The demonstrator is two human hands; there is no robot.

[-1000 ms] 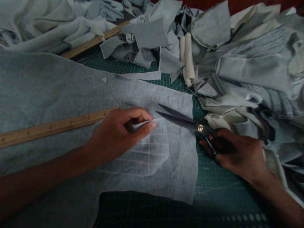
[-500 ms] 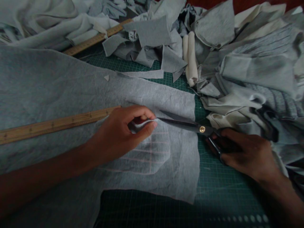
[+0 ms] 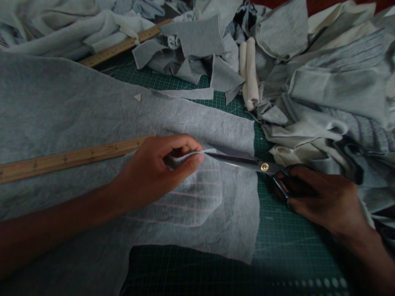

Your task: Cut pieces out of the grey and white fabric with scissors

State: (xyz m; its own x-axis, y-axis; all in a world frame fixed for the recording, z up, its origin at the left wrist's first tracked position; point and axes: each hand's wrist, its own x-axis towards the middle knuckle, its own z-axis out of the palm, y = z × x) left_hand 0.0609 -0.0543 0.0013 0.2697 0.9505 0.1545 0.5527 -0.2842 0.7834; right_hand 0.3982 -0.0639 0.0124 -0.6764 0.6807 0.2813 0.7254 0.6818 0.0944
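Between thumb and fingers, my left hand point(image 3: 163, 164) pinches the raised edge of a grey fabric piece point(image 3: 200, 197) marked with reddish grid lines. That piece lies on a larger sheet of grey fabric point(image 3: 237, 230). My right hand point(image 3: 324, 197) grips the handles of dark fabric scissors point(image 3: 247, 161) with a brass pivot screw. The scissor tips reach the pinched edge, right beside my left fingertips. The blades look nearly closed. Fabric and fingers partly hide the tips, so I cannot tell whether cloth lies between them.
A wooden ruler point(image 3: 68, 158) rests on the fabric at left, and another ruler point(image 3: 123, 43) lies farther back. Grey offcuts point(image 3: 200, 41) and heaped cloth point(image 3: 333, 90) line the back and right. Under everything is a green cutting mat point(image 3: 286, 246). A small triangular scrap point(image 3: 138, 97) sits on the sheet.
The scissor blades have come closer together at the pinched edge, and my right hand has shifted slightly right. My left hand keeps its pinch in nearly the same place.
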